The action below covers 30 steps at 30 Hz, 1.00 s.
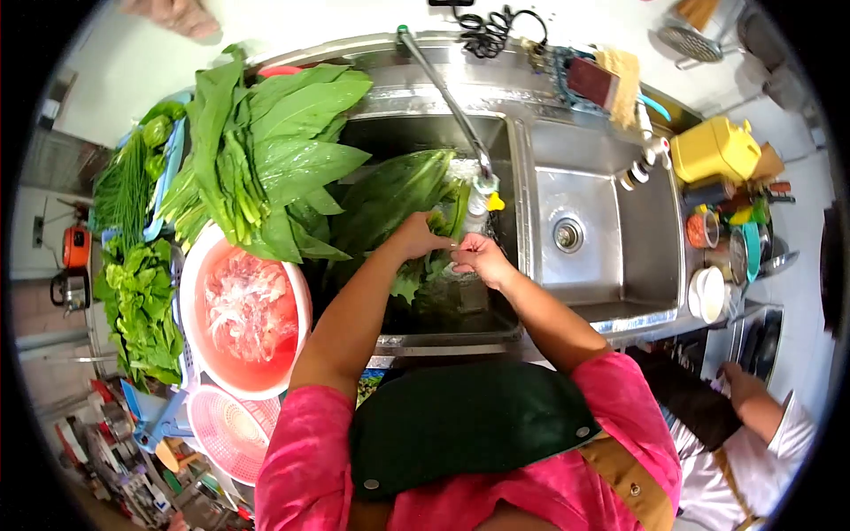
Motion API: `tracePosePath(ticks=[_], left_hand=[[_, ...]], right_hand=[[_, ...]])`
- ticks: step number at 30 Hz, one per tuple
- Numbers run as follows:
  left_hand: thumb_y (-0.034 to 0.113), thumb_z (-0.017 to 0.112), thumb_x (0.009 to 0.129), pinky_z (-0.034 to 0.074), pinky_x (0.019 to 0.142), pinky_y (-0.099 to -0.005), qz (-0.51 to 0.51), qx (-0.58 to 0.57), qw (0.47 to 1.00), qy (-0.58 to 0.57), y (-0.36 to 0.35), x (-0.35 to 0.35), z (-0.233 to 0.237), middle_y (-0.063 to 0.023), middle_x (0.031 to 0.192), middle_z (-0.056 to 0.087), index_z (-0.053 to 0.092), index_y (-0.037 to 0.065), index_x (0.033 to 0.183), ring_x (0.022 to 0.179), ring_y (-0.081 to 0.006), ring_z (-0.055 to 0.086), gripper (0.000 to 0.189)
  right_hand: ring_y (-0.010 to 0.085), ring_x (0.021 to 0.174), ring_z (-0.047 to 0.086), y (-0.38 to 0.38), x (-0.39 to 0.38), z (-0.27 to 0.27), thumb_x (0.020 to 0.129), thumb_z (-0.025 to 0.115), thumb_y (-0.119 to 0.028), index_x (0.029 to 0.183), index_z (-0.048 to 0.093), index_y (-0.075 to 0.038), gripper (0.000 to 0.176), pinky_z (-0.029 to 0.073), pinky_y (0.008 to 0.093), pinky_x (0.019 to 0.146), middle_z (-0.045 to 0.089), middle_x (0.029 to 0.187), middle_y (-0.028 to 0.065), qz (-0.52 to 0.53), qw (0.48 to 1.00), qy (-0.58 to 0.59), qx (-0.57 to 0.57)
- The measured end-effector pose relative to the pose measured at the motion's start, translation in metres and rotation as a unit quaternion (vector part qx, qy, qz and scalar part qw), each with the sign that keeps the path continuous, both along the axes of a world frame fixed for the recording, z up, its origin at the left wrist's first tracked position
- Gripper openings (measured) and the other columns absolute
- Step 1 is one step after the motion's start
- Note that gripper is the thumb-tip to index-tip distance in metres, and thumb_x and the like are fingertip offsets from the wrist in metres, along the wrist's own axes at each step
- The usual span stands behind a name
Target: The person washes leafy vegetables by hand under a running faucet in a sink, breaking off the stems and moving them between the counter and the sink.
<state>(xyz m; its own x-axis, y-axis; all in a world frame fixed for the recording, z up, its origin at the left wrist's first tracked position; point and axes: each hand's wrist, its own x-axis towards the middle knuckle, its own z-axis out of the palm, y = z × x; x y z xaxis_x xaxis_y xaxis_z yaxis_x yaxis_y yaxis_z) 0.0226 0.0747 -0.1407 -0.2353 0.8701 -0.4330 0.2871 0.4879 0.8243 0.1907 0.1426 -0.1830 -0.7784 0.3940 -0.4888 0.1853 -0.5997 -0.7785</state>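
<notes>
Over the left sink basin (390, 340), my left hand (418, 237) and my right hand (482, 258) meet fingertip to fingertip. Both are closed in a pinch. Whatever they pinch is too small to make out; a ragged green leaf (407, 283) shows just below them. Water runs from the tap (482, 188), which has a yellow lever (495, 203), right beside my fingers. Long broad leaves (390, 199) lie in the wet basin, to the left of the tap and partly behind my left hand.
At left, a heap of broad leaves (301, 168) rests above a pink tub (190, 310) of pale pieces in reddish liquid. A pink colander (208, 420) and leafy greens (142, 310) stand nearby. Right are another basin (651, 257), a yellow jug (715, 150) and another person's hand (742, 387).
</notes>
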Motion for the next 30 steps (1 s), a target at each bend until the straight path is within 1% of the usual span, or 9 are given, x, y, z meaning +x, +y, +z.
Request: tracePosePath(ticks=[4,6,12,14,15,18,21,24,30], left_hand=[[0.021,0.077,0.055,0.043,0.070,-0.0308,-0.087,-0.007,0.996,-0.011,0.008,0.012,-0.014,-0.0091,0.085,0.062,0.058,0.001,0.093,0.076,-0.0188,0.057,0.047],[0.021,0.076,0.054,0.044,0.071,-0.0320,-0.106,-0.086,0.990,0.022,0.014,0.018,-0.004,-0.0126,0.088,0.061,0.057,0.001,0.097,0.077,-0.0217,0.057,0.051],[0.024,0.073,0.058,0.044,0.071,-0.0338,-0.229,-0.105,0.955,0.158,0.013,0.036,-0.014,-0.0110,0.087,0.060,0.058,0.004,0.097,0.080,-0.0258,0.057,0.047],[0.024,0.072,0.059,0.044,0.071,-0.0340,-0.113,-0.007,0.970,0.214,0.006,0.045,-0.019,-0.0110,0.084,0.060,0.058,0.004,0.095,0.079,-0.0258,0.057,0.043],[0.025,0.071,0.061,0.044,0.071,-0.0343,0.007,0.091,0.960,0.264,0.003,0.049,-0.021,-0.0109,0.081,0.059,0.059,0.005,0.093,0.077,-0.0259,0.057,0.039],[0.024,0.069,0.064,0.044,0.070,-0.0351,0.015,0.139,0.958,0.250,-0.002,0.066,0.001,-0.0112,0.080,0.058,0.059,0.004,0.092,0.077,-0.0260,0.057,0.036],[0.024,0.067,0.067,0.044,0.065,-0.0335,0.009,0.123,0.972,0.201,-0.005,0.057,0.003,-0.0120,0.077,0.059,0.059,0.004,0.089,0.072,-0.0245,0.058,0.031],[0.022,0.067,0.068,0.044,0.063,-0.0307,0.040,0.114,0.987,0.110,-0.012,0.046,0.000,-0.0101,0.076,0.061,0.060,0.003,0.087,0.068,-0.0187,0.058,0.027],[0.017,0.066,0.069,0.044,0.063,-0.0283,0.071,0.123,0.989,0.036,-0.037,0.031,0.039,-0.0101,0.075,0.061,0.059,-0.002,0.081,0.066,-0.0163,0.057,0.023]], right_hand=[[0.0111,0.071,0.055,0.014,0.018,0.026,0.075,0.059,-0.002,0.086,0.048,-0.009,0.016,0.049,0.0261,0.059,0.054,0.079,0.0007,0.037,0.992,-0.071,0.093],[0.0114,0.072,0.053,0.025,0.023,0.043,0.075,0.063,-0.019,0.109,0.042,-0.007,0.042,0.046,0.0224,0.053,0.052,0.085,0.0036,-0.056,0.991,-0.049,0.108],[0.0089,0.051,0.051,0.047,0.025,0.036,0.077,0.061,-0.019,0.104,0.050,-0.005,0.032,0.040,0.0216,0.042,0.051,0.063,0.0014,0.068,0.963,-0.117,0.231],[0.0092,0.043,0.049,0.041,0.023,0.044,0.076,0.061,-0.014,0.089,0.053,-0.003,0.019,0.038,0.0229,0.040,0.048,0.054,0.0007,0.004,0.936,-0.141,0.321],[0.0096,0.044,0.050,0.041,0.022,0.049,0.076,0.062,-0.013,0.082,0.051,-0.003,0.016,0.038,0.0231,0.039,0.048,0.054,0.0014,-0.038,0.940,-0.152,0.304],[0.0099,0.047,0.053,0.035,0.016,0.042,0.074,0.064,-0.010,0.070,0.047,-0.005,0.018,0.037,0.0225,0.038,0.051,0.057,0.0025,-0.072,0.948,-0.169,0.261],[0.0101,0.051,0.053,0.026,0.007,0.036,0.074,0.064,-0.011,0.074,0.049,-0.008,0.015,0.039,0.0190,0.041,0.053,0.062,0.0013,-0.126,0.990,-0.064,-0.019],[0.0121,0.057,0.055,0.018,0.006,0.032,0.076,0.062,-0.010,0.079,0.050,-0.009,0.012,0.045,0.0199,0.047,0.055,0.069,0.0012,-0.177,0.947,0.047,-0.264],[0.0134,0.060,0.056,0.011,-0.010,0.048,0.076,0.061,-0.008,0.082,0.048,-0.009,0.014,0.047,0.0231,0.052,0.055,0.070,0.0025,-0.085,0.981,0.036,-0.173]])
